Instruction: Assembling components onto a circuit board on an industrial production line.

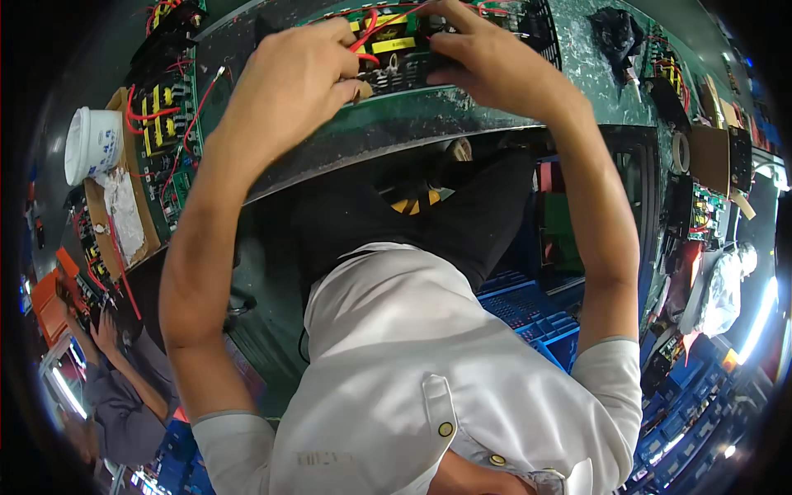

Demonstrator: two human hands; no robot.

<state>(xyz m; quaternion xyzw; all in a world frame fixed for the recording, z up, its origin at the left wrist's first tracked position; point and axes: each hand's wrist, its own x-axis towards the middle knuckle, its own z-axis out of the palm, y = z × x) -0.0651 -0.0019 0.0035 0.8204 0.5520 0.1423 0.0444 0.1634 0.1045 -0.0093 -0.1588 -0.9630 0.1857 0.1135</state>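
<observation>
A circuit board (pixel 388 59) with yellow-wrapped transformers, red wires and a black slotted part lies on the bench in front of me. My left hand (pixel 301 70) is curled over its left side, fingers by a red wire loop and thumb at the near edge. Over the right side bends my right hand (pixel 495 62), its fingers and thumb pressed in at a dark part of the board. A red wire (pixel 404 14) runs up to the right fingertips. Exactly what the fingertips pinch is partly hidden.
Left of me are another wired board (pixel 161 120), a white bucket (pixel 93 144) and a cardboard box (pixel 136 206). A black plastic bag (pixel 617 37) lies on the bench's right, near a tape roll (pixel 680 153). Blue crates (pixel 536 318) stand below. A co-worker (pixel 124 396) works at far left.
</observation>
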